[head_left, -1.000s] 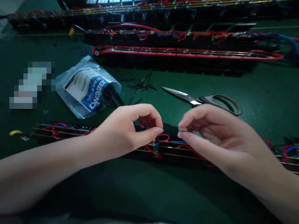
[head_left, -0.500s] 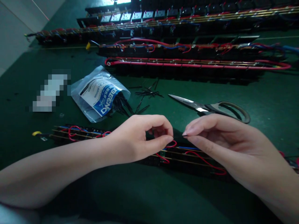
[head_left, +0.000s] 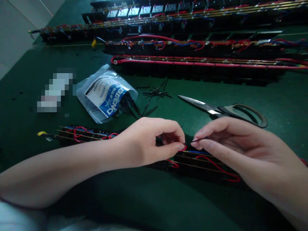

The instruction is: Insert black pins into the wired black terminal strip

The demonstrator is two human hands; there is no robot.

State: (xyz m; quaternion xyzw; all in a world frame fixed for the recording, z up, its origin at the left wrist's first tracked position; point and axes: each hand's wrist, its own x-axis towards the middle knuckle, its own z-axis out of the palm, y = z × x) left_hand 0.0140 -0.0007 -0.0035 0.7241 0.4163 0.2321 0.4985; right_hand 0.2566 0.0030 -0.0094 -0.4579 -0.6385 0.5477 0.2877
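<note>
Your right hand grips a thin black tie between thumb and finger, at 3 o'clock from your left hand. Your left thumb and finger are closed together; I cannot tell if they hold something. The wired strip lies beneath. From the tie, the bag is at 10 o'clock.

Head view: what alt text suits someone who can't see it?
A person's left hand and right hand nearly meet over a wired black assembly, the right pinching a thin black strand; scissors and a plastic bag lie beyond on a green table.
</note>
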